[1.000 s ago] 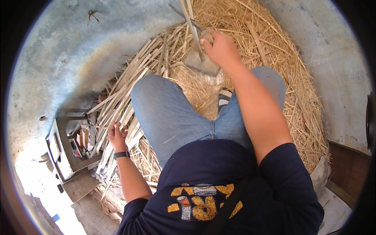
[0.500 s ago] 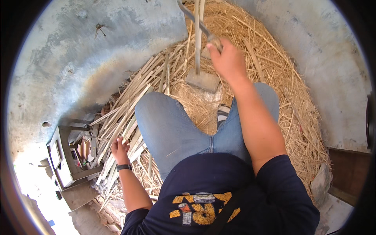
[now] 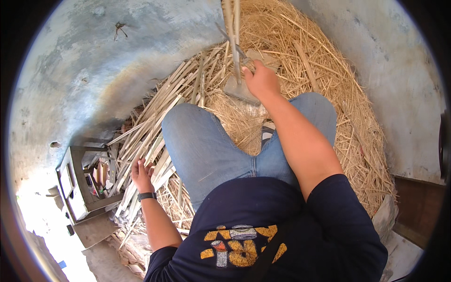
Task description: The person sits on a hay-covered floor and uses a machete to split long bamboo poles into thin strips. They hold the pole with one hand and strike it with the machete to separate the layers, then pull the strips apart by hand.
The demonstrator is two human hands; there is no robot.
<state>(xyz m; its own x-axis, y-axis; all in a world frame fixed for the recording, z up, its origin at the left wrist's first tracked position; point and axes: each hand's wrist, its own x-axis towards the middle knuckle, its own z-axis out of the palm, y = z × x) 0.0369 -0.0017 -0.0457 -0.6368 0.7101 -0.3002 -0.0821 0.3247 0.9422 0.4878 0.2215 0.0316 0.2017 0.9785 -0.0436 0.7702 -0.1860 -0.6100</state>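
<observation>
Right hand, one o'clock, grips a curved grey metal knife; skewed contact could topple the pale, upright wooden strip. Left hand, eight o'clock, half-curled: hold undeterminable.

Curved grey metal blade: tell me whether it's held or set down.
Held: the right hand closes around the brown handle of the blade.

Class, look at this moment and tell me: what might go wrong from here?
The blade could slip toward the knees, since the right hand holds its handle just beyond them. The upright strip might skid off the block, as the left hand is away by the loose strips.
</observation>
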